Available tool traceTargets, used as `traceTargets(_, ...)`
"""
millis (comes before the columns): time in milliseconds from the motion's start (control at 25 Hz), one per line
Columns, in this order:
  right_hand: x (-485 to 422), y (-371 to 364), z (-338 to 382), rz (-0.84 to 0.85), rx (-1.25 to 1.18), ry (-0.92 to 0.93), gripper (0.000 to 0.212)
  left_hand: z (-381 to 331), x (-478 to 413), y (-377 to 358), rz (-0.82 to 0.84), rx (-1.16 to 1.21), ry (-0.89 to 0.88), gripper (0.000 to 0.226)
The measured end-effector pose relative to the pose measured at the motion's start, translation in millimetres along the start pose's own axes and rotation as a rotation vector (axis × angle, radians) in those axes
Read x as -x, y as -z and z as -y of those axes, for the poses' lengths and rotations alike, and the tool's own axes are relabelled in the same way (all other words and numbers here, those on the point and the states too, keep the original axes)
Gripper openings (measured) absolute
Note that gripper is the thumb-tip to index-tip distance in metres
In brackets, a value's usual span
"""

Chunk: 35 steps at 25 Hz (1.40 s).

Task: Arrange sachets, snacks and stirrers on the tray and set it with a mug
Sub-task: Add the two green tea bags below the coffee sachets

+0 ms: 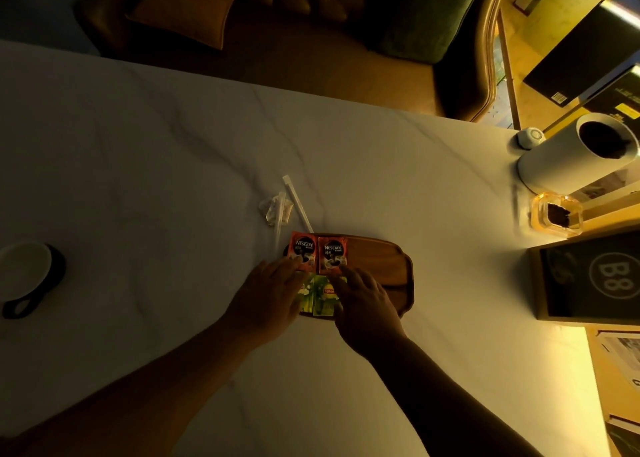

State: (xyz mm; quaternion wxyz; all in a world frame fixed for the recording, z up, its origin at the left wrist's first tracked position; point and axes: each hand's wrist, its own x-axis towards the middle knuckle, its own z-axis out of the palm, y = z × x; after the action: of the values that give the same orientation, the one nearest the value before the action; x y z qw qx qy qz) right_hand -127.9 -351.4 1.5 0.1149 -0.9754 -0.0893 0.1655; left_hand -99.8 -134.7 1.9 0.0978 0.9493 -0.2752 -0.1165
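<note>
Clutter along the right edge of a marble table (138, 137), with seating beyond.

A white tube (568, 155) lies tilted at the far right, its dark open end facing the camera; a small white puck (529, 137) sits just behind it. Near the tube stands an amber glass ashtray (557, 214) holding dark matter. Beside that, closer to the camera, rests a dark box (588, 280) marked "B8". Past the table's far edge are a brown sofa (346, 72) with an orange cushion (187, 9).
</note>
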Motion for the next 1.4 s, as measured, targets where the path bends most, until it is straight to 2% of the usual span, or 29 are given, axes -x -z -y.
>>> traceTargets(200,-19.7,0.4,2.8,0.077,0.097,0.022,0.075,5.1,-22.2,-2.2,0.119,-0.079,0.027,0.061)
traceTargets(560,-19.9,-7.2,15.0,0.118,0.05,0.018,0.083,2.3,-17.6,-7.5,0.125,-0.057,0.05,0.058)
traceTargets(800,-21.6,-0.3,16.7,0.116,0.099,0.038,0.077,1.4,-17.2,-4.4,0.124,-0.069,0.04,0.058)
traceTargets(1000,-21.7,2.4,17.7,0.099,0.119,0.037,0.079,3.7,-16.6,-2.3,0.126,-0.052,0.033,0.056)
traceTargets(1120,-23.8,7.9,21.3,0.075,0.08,0.041,0.074,11.0,-13.6,5.4,0.071,-0.027,0.038,0.049)
traceTargets(1240,-36.7,16.8,27.8,0.037,0.012,0.055,0.065,27.9,-16.8,15.3,0.009,-0.01,0.097,0.044)
traceTargets(1400,-73.2,24.3,49.5,0.068,-0.042,0.116,0.061,61.7,-27.4,25.8,-0.016,-0.024,0.206,0.044)
